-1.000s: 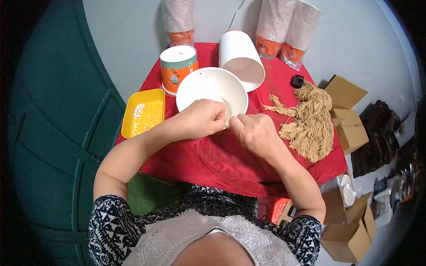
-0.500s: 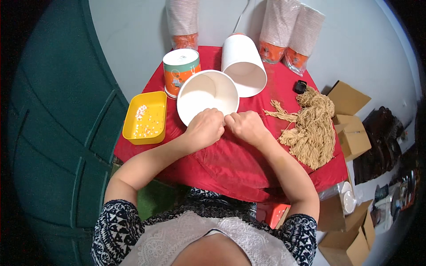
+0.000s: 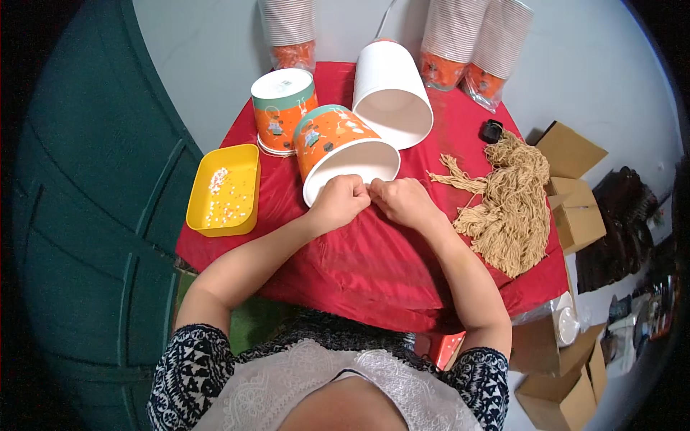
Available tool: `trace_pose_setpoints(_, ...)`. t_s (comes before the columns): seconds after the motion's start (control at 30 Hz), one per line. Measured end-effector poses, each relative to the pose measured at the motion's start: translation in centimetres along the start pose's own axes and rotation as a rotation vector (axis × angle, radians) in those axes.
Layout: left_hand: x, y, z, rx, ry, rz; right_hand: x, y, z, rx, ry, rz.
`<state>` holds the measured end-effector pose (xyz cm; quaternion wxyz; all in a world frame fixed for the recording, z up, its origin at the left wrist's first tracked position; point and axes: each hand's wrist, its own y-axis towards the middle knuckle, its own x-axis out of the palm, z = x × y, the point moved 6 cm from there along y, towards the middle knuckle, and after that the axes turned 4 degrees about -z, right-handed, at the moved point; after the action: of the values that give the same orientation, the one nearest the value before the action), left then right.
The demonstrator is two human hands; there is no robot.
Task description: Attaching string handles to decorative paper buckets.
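Observation:
An orange and green paper bucket (image 3: 338, 136) lies tilted on the red cloth, its white-edged mouth facing me. At its near rim my left hand (image 3: 341, 200) is closed, fingers curled over the edge. Right beside it, my right hand (image 3: 402, 201) pinches at the same stretch of rim, and the fingertips of both hands nearly meet. Whether a small piece sits between those fingertips is hidden. A matching bucket (image 3: 280, 122) stands upside down behind it to the left. Behind on the right, a white bucket (image 3: 392, 79) lies with its mouth toward me.
On the left stands a yellow tray (image 3: 251, 208) holding small white and orange bits. A bundle of tan cords (image 3: 507, 208) lies at the right, by a small black object (image 3: 491, 131). Wrapped bucket stacks (image 3: 451, 43) line the wall. Open cardboard boxes (image 3: 575, 215) sit beyond the table's right edge.
The bucket at my hands has tipped, so its printed outside now shows where its inside mostly did before. Both hands stay closed at its near rim.

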<state>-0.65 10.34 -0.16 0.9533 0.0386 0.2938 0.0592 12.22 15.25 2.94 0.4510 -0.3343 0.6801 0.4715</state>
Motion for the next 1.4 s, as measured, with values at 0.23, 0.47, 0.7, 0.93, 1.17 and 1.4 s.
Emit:
trace_pose_setpoints(0.23,0.0,-0.3,-0.6,-0.127,-0.095,-0.026,-1.0,-0.7,-0.7,0.071,0.105,0.012)
trace_pose_setpoints(0.47,0.3,-0.9,-2.0,-0.094,-0.341,-0.105,-1.6,-2.3,-1.3,0.077,0.122,-0.172)
trace_pose_setpoints(0.7,0.7,-0.9,-1.6,0.066,-0.105,-0.054,-2.5,-1.2,-3.6,0.004,0.417,-0.055)
trace_pose_setpoints(0.93,0.0,-1.6,0.9,0.128,0.065,0.032,-2.5,-1.2,-2.5,0.147,0.528,0.048)
trace_pose_setpoints(1.17,0.1,-1.4,0.1,0.157,0.01,0.065,-5.3,-1.8,-9.1,-0.451,0.545,-0.043)
trace_pose_setpoints(1.4,-0.1,-1.0,-0.5,0.11,-0.021,0.044,-3.8,-1.9,-4.3,0.112,0.303,0.261)
